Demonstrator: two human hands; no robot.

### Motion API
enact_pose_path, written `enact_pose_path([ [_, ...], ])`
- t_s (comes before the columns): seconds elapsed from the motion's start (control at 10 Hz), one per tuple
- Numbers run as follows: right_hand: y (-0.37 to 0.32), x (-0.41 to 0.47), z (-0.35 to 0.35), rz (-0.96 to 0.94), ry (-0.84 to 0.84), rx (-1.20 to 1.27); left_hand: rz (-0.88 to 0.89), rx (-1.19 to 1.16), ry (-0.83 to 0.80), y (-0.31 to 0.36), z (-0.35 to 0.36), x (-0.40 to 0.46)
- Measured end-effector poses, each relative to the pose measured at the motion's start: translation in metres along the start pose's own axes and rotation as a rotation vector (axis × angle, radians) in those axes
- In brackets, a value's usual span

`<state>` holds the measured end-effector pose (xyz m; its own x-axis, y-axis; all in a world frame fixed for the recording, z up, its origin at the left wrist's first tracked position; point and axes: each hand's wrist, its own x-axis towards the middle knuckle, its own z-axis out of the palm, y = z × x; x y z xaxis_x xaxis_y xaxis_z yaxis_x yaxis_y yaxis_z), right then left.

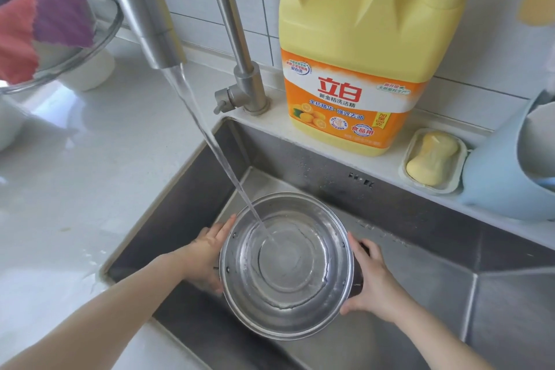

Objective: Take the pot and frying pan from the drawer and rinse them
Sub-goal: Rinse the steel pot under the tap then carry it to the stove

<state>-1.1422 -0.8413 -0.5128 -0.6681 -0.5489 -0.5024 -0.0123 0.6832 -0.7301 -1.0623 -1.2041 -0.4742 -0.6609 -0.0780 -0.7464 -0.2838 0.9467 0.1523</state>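
I grip the steel pot [285, 267] between my left hand [207, 255] and right hand [372, 279], fingers curled on its side handles; rigid, wet-slick, getting heavier under the stream [210, 144]

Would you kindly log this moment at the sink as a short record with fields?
place: steel sink set in a white counter
pot: steel pot, upright, held in the sink
water: stream from the tap lands inside the pot
left hand: left hand holds the pot's left side
right hand: right hand grips the dark handle on the right side
ledge: yellow detergent jug, soap in a dish
frying pan: not in view
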Motion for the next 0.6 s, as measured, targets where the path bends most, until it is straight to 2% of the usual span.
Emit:
enact_pose_path([
  [0.2,-0.003,-0.001,-0.02,0.033,-0.031,-0.014,0.041,0.076,-0.048,0.014,-0.038,-0.02],
  [0.4,-0.027,-0.037,-0.02,0.037,-0.037,0.053,0.077,0.141,0.075,0.034,-0.097,-0.069],
  [0.6,-0.076,-0.072,-0.013,-0.067,0.147,0.152,0.152,0.162,0.301,0.042,-0.145,-0.124],
])
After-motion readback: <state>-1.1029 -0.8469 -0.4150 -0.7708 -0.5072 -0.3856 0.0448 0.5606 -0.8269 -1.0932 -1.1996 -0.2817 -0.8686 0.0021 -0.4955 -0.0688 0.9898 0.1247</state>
